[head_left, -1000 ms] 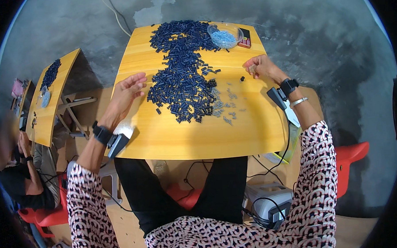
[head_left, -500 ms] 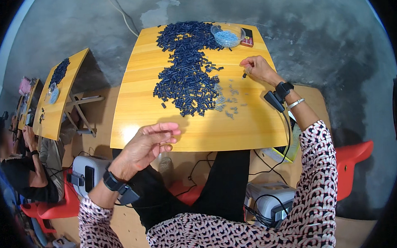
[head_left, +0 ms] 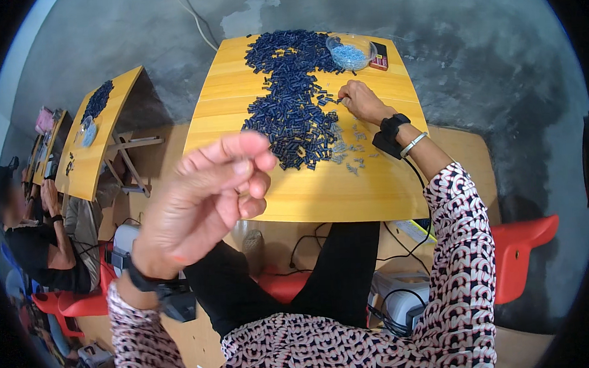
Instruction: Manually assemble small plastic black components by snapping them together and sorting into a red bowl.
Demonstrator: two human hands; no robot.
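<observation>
My left hand [head_left: 206, 194] is raised in the air in front of the table's near edge. Its thumb presses against the curled index finger, and whatever may be in that pinch is hidden. At the right fringe of a big pile of small dark blue cylinders [head_left: 291, 112], my right hand [head_left: 364, 103] is closed, its fingertips pinching one dark cylinder. Small grey pieces [head_left: 354, 145] lie scattered just right of the pile, below my right hand. A clear round bowl [head_left: 371, 48] of light blue bits stands at the table's far right.
The wooden table [head_left: 302, 203] stands against a grey wall. A dark and red box [head_left: 379, 56] lies beside the bowl. Cables run from my wrist devices. A red chair [head_left: 521, 259] is at right. At left, another person [head_left: 44, 241] sits by a second table [head_left: 102, 153].
My left hand has risen toward the camera, and its fingers have drawn closer together. My right hand has moved left to the edge of the dark blue pile.
</observation>
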